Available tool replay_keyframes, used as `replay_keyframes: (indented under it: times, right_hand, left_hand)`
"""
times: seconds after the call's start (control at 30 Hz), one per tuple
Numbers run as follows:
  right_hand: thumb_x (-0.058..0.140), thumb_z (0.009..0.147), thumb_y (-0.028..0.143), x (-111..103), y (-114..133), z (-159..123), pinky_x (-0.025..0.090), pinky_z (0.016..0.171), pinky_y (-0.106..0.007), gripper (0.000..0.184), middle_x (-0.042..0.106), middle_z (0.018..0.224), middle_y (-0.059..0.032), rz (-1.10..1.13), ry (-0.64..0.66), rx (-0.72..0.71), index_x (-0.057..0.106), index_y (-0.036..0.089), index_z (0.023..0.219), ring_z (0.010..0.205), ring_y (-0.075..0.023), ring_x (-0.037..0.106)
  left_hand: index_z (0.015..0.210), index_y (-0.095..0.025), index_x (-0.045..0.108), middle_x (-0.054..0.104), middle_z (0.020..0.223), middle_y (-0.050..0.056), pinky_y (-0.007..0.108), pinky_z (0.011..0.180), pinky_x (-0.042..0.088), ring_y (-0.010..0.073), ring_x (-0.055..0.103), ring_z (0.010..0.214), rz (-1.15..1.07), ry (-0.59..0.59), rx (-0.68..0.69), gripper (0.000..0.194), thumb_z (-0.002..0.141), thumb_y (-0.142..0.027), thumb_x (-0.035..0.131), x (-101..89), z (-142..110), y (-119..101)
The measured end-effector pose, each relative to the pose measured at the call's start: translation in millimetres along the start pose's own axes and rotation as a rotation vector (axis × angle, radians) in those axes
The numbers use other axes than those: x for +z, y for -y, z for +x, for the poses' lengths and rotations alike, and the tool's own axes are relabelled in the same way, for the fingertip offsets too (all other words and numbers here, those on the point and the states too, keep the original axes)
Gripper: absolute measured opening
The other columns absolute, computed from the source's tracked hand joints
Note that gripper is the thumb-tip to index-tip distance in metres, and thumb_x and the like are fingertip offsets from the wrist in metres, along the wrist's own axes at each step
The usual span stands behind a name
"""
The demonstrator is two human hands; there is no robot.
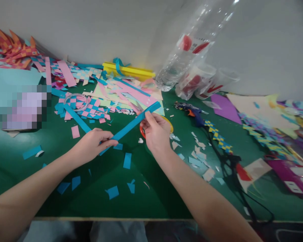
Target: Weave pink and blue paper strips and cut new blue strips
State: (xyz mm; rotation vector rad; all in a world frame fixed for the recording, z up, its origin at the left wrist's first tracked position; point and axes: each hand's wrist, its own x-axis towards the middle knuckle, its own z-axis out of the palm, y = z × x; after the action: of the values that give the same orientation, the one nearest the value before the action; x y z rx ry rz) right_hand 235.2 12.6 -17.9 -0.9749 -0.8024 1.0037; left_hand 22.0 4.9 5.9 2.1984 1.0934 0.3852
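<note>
A long blue paper strip (131,126) stretches above the table between my two hands, slanting up to the right. My left hand (94,144) pinches its lower left part between thumb and fingers. Further along, near the upper right end, the fingers of my right hand (156,129) are closed on the same strip. Another blue length (77,117) runs up to the left from my left hand; whether it is the same strip folded over, I cannot tell. Scissors (142,131) with a red and yellow handle lie under my right hand, mostly hidden by it.
Blue paper scraps (112,192) dot the green table (91,201). Pink and blue woven pieces (91,107) lie behind my hands. At right are a glue gun (192,111) with its cord, plastic-wrapped cups (194,79) and a purple sheet (226,108). A blurred-out object (25,109) lies left.
</note>
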Motion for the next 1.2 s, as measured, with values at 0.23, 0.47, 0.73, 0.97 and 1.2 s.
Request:
replay_keyframes:
  times: [0.23,0.47,0.73,0.97,1.2]
  right_hand:
    - [0.071,0.072,0.036,1.3,-1.4,1.9,0.048,0.054,-0.026,0.015,0.072,0.071,0.0011,0.0,0.04,0.071,0.067,0.024,0.064,0.06,-0.0106,0.061]
    - [0.072,0.068,0.037,0.1,4.3,5.0,0.055,0.061,-0.029,0.018,0.073,0.084,-0.0011,0.005,0.066,0.091,0.068,0.023,0.078,0.074,-0.0152,0.067]
    - [0.066,0.077,0.041,-3.2,1.7,5.8,0.056,0.066,-0.03,0.016,0.075,0.082,-0.0003,0.006,0.038,0.037,0.07,0.026,0.079,0.076,-0.0151,0.069]
    - [0.071,0.074,0.037,-3.0,-4.9,5.5,0.054,0.064,-0.027,0.012,0.073,0.075,0.0012,0.007,-0.011,0.006,0.068,0.025,0.073,0.069,-0.0119,0.067]
    - [0.068,0.075,0.044,-2.5,-2.9,5.5,0.056,0.064,-0.03,0.021,0.071,0.072,0.0004,-0.031,-0.015,-0.039,0.066,0.024,0.072,0.067,-0.0139,0.068]
  left_hand:
    - [0.073,-0.018,0.064,0.057,0.063,0.001,0.025,0.063,0.041,0.0165,0.055,0.069,-0.006,0.005,0.003,0.042,0.09,-0.051,0.043,-0.6,1.3,3.2]
    - [0.074,-0.017,0.063,0.05,0.06,-0.003,0.021,0.046,0.032,0.0083,0.045,0.046,-0.102,0.044,-0.129,0.037,0.088,-0.048,0.048,-4.5,-2.6,1.9]
    - [0.077,-0.019,0.066,0.051,0.057,-0.001,0.022,0.054,0.037,0.0135,0.051,0.059,-0.045,0.085,-0.052,0.036,0.089,-0.047,0.046,-5.6,-3.1,4.8]
    - [0.062,-0.019,0.054,0.053,0.057,0.001,0.024,0.067,0.042,0.0184,0.055,0.078,0.036,0.09,-0.017,0.038,0.089,-0.046,0.045,-10.5,-3.3,5.3]
    - [0.073,-0.02,0.063,0.055,0.055,-0.003,0.022,0.047,0.036,0.0112,0.05,0.048,-0.096,0.133,-0.176,0.034,0.086,-0.049,0.05,-14.1,-1.6,2.2]
